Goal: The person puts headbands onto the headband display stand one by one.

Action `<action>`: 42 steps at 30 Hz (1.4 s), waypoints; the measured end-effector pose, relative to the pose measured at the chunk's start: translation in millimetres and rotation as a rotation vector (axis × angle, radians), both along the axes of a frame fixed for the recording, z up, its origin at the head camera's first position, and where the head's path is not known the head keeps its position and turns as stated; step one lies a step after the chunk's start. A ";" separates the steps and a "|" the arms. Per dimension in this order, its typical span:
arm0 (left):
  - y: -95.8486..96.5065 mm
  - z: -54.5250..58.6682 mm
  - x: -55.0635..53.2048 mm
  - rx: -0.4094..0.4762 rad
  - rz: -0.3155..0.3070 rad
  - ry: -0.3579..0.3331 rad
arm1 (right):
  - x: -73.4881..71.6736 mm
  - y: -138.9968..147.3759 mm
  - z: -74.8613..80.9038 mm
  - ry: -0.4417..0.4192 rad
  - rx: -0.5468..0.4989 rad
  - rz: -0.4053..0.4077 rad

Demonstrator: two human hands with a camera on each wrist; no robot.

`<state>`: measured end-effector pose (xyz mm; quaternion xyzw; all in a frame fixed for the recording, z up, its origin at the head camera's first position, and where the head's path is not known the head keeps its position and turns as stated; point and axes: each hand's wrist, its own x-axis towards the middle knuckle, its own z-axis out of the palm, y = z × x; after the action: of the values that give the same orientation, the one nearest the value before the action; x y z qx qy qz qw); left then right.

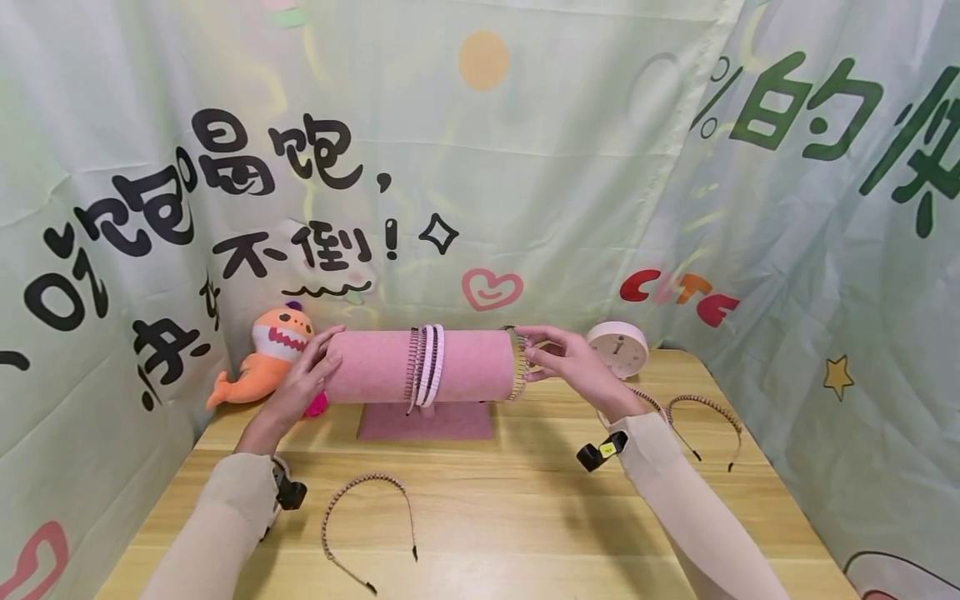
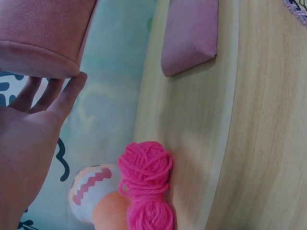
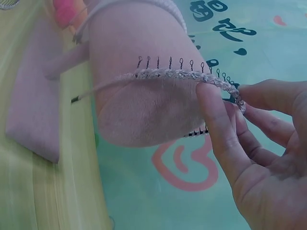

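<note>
A pink velvety cylinder [image 1: 375,367] lies level on a post over a flat pink base [image 1: 426,423], forming a headband stand. White headbands [image 1: 433,365] and a dark-toothed one circle its middle. My left hand [image 1: 306,373] touches its left end; in the left wrist view the fingers [image 2: 67,96] reach against the end's edge. At the right end, my right hand [image 1: 564,358] pinches a braided headband [image 3: 168,74] between thumb and fingers. Its small wire loops stand up along the band, and it arcs across the cylinder's end, one tip hanging over the near side.
A braided headband [image 1: 367,479] lies at the table's front left, another [image 1: 705,400] at the right. Behind my right wrist stands a round clock [image 1: 618,348]. An orange plush toy [image 1: 270,354] and pink yarn [image 2: 146,167] sit back left. Printed curtains surround the wooden table [image 1: 510,517].
</note>
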<state>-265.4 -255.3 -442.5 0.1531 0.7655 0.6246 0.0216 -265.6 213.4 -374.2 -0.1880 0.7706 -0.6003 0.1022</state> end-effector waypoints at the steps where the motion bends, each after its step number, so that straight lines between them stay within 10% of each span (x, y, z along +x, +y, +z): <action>1: 0.1 -0.1 0.0 0.001 0.000 0.000 | -0.5 -1.3 0.2 0.002 0.002 0.010; 29: -0.8 -3.3 -0.8 0.036 -0.007 0.010 | -6.8 -7.8 -11.2 0.296 0.247 -0.011; 42: -1.3 -4.0 -1.4 0.040 -0.012 0.009 | -6.8 -4.0 -11.2 0.303 0.247 0.081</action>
<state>-266.8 -256.6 -446.5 0.1607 0.7521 0.6389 0.0189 -272.4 209.4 -385.4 -0.2933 0.8368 -0.4612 0.0314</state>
